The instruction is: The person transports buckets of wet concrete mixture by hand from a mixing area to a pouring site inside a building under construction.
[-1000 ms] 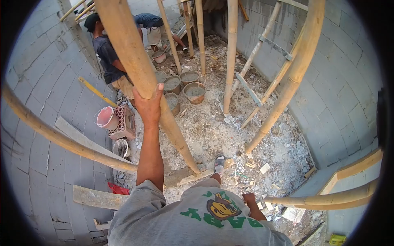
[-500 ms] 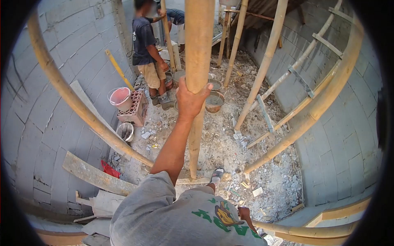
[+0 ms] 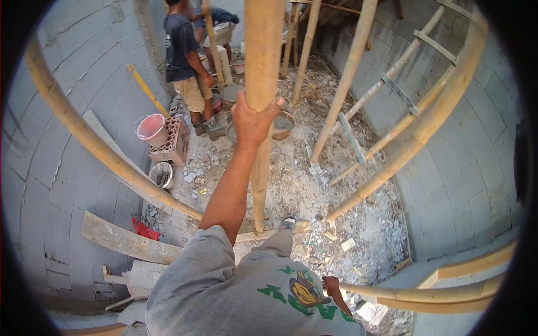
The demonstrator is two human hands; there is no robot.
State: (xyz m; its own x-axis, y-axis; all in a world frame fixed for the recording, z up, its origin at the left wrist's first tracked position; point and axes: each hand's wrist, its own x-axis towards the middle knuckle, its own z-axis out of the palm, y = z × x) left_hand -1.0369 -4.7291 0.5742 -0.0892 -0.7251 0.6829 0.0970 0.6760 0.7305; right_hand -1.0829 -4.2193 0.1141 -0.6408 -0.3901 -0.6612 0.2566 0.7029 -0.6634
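Observation:
My left hand (image 3: pixel 253 120) is wrapped round a thick upright bamboo pole (image 3: pixel 262 61) in the middle of the view, its thumb pointing right. Lower down, at the right side of my grey shirt (image 3: pixel 246 291), my right hand (image 3: pixel 330 283) is at the end of a horizontal bamboo pole (image 3: pixel 414 294). Its fingers are partly hidden, and whether they close on that pole is hard to tell. Below my shirt's edge, one foot (image 3: pixel 288 223) stands near the base of the upright pole.
Two people (image 3: pixel 185 61) are at the back left, near buckets (image 3: pixel 283 124). A pink bucket (image 3: pixel 152 130) sits on a crate (image 3: pixel 174 147). A wooden ladder (image 3: pixel 400 92) leans at the right among bamboo poles (image 3: pixel 350 78). Rubble covers the ground; grey block walls (image 3: pixel 459 196) rise around.
The view has shifted, so the surroundings sit further left and higher. My left hand stays on the pole. My foot has moved under my body, and the rear person shows more, bent over.

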